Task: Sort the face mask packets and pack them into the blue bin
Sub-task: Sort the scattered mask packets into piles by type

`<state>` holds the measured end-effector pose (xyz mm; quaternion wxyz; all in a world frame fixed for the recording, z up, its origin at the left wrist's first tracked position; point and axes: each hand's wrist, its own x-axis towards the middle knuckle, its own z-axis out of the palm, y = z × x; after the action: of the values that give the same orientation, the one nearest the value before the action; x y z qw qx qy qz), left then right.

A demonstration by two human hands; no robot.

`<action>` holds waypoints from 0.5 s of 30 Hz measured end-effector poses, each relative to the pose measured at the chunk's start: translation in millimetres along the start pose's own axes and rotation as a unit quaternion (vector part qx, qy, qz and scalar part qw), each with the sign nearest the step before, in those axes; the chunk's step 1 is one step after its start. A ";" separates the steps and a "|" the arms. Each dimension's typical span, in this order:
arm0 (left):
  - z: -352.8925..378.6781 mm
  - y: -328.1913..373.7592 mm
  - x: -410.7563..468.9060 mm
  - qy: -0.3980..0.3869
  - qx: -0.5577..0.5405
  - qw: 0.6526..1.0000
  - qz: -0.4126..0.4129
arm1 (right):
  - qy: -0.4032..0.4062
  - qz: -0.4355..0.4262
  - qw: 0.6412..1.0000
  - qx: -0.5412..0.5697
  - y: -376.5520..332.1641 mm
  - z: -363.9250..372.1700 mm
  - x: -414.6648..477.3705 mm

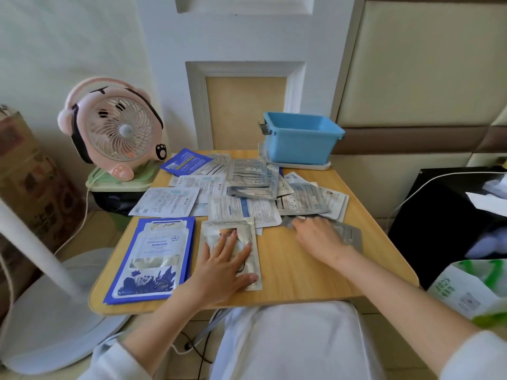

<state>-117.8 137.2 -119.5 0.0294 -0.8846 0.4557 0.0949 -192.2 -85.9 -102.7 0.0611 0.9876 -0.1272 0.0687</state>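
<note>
Left hand [227, 266] flat on silver packet [247, 229]

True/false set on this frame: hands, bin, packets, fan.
The left hand lies flat on a silver foil packet. True.
The blue plastic bin sits at the wooden table's near left corner. False: far right corner, on a white tray.
A stack of blue floral packets lies left of the silver packet. True.
The pink desk fan stands on the table. False: on a pale green stand beside it.
The right hand is inside the bin. False: it touches a grey packet.
</note>
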 end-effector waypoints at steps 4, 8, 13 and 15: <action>-32.4 1.9 7.0 0.088 -0.225 0.970 -0.030 | 0.073 0.078 0.955 0.279 14.4 -58.1 16.5; -52.5 3.0 6.8 0.095 -0.636 0.766 -0.001 | 0.179 0.170 0.625 0.740 12.3 -93.7 23.4; -53.8 11.5 12.8 0.143 -0.794 0.590 0.005 | 0.079 0.208 0.401 0.889 -4.6 -62.4 19.4; -52.9 7.5 16.3 0.193 -0.810 0.553 -0.022 | 0.066 0.189 0.395 0.897 -6.9 -52.9 13.2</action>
<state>-107.3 112.5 -70.5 -0.7863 -0.5415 0.1612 0.2501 -184.1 -75.2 -49.4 -0.8662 0.4161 -0.1713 0.2175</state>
